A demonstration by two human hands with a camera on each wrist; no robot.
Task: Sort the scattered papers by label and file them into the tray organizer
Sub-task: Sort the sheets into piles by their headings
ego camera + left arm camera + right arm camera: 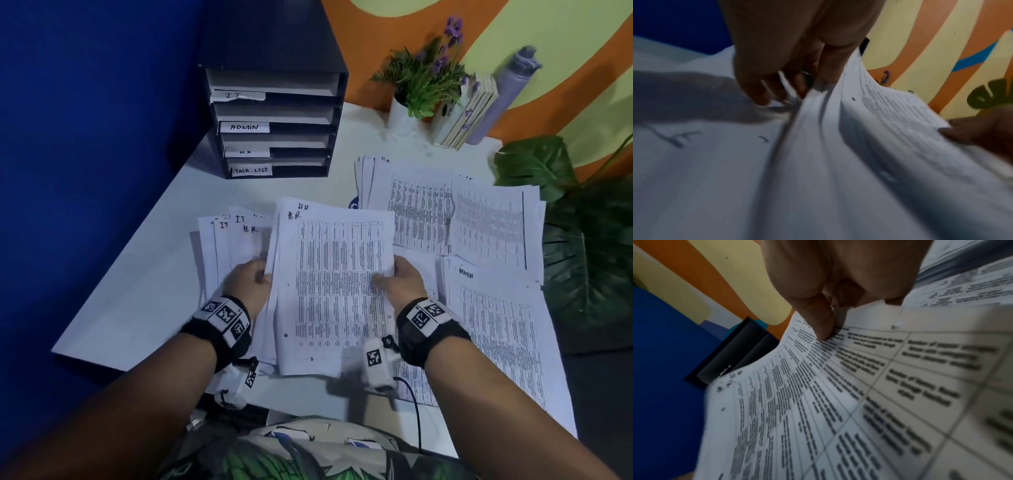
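I have both hands on a bundle of H.R. sheets [334, 284], lifted just off the tabletop [144, 301] near the middle of its front edge. My left hand [251, 279] grips the bundle's left edge; the left wrist view shows its fingers [756, 91] curled and buried among the loose page edges. My right hand [399, 277] takes the right edge, thumb [818, 321] flat on the printed table and, I judge, the other fingers beneath the sheets where I cannot see them. I hold it on both sides because several sheets are stacked unevenly, two "H.R." marks showing offset at the top, so a two-sided grip lets me square them before filing.

The tray organizer [274, 120] stands at the tabletop's far left corner, its openings turned toward me, labelled IT, ADMIN, H.R. and TASK LIST from top down; my bundle belongs in the third. Under my left hand lies a fan of sheets marked IT and H.R. [233, 240], not yet separated. More sheets spread toward the right edge: an H.R. pile [411, 205] farther back, an ADMIN pile [496, 325] nearer. A potted lavender [421, 82], some books [469, 109] and a grey bottle [503, 89] stand along the far edge, out of the way.
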